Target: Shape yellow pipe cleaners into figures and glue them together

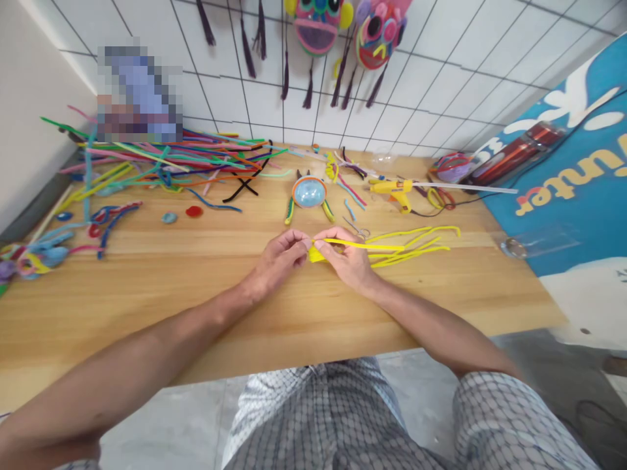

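Both hands meet over the front middle of the table, around a bunch of fuzzy yellow pipe cleaners. My right hand [350,261] is closed, its thumb and fingers pinching a yellow pipe cleaner [375,246] whose long end points right. More yellow strands [416,254] reach out past that hand over the wood. My left hand [287,256] is closed too, thumb against fingers at the bunch's left end; its fingers cover the tip. Just beyond the hands sits a pale blue oval piece with an orange rim [309,192], with the green and yellow handles of pliers [289,212] sticking out below it.
Many coloured pipe cleaners [196,160] are heaped at the back left. A yellow glue gun [394,189] and its cord lie at the back right, by a red thermos [519,153]. Small scissors [360,228] rest near my right hand. Decorated masks [318,26] hang on the tiled wall.
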The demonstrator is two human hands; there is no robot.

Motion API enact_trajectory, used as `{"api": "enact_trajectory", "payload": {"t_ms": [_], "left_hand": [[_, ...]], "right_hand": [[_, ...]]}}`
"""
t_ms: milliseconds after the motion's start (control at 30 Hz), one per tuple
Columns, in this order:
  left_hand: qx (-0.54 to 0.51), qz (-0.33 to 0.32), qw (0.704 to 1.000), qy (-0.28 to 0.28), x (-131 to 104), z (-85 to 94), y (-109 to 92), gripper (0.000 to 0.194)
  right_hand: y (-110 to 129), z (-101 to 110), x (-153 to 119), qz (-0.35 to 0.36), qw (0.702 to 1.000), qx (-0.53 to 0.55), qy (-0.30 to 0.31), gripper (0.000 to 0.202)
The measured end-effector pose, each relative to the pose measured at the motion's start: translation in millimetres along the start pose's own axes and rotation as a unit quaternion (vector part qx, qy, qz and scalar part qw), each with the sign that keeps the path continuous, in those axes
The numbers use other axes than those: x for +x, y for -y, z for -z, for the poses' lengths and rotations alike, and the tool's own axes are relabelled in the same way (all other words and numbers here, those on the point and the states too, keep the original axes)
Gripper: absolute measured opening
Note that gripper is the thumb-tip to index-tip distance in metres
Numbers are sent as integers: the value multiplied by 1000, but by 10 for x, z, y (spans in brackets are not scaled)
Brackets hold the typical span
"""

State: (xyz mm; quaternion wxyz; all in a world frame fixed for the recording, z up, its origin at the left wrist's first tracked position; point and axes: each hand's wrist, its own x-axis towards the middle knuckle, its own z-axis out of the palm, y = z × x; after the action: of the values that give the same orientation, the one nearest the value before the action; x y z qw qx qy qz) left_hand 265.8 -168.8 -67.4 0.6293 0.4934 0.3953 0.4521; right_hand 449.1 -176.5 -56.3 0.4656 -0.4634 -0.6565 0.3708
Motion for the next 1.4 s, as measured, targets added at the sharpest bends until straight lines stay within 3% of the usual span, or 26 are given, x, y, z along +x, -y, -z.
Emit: {"api": "enact_trajectory", "payload": {"t_ms": [167,400,667,900,1100,1400], "left_hand": [[-88,38,995,31,-15,-29,7,41],[-166,73,978,105,1,-27,34,37],[-140,40,982,117,11,-17,33,43],[-78,-36,991,99,12,-10,-12,52],[-64,-34,992,107,3,-6,-11,51],[-21,-120,990,64,9,3,32,39]], "right_hand": [[-81,-4,57,-87,991,103,-14,37],[-177,4,121,-154,965,213,8,43],[-59,44,104,-169,946,275,26,47],[35,108,143,-168,938,300,48,43],[55,115,157,-210,916,331,88,52],[49,116,155,-159,936,303,86,57]]}}
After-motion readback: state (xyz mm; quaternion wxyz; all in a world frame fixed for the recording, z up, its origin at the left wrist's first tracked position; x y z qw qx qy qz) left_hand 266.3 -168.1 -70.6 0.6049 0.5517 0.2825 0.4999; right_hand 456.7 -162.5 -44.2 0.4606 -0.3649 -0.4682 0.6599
